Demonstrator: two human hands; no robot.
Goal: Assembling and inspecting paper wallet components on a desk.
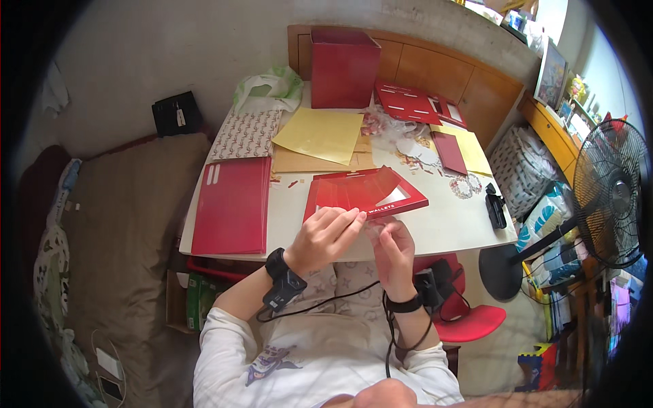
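A red flat cardboard box (408,202) with a clear window lies tilted near the table's front edge, white lettering along its near side. My left hand (325,234) is closed at that near edge, its fingers bent and fingertips pressed together; what they pinch is hidden. Just below the box's edge, my right hand (393,251) is closed too, thumb and fingers together around something small and pale that I cannot make out. Left of the box lies a stack of flat red card pieces (231,211).
Yellow sheets (320,136), a patterned sheet stack (246,134), a tall red box (345,68) and flat red cartons (408,103) cover the white table's (449,224) back. Small scraps and a bead bracelet (465,185) lie right. A black fan (612,194) stands beside the table.
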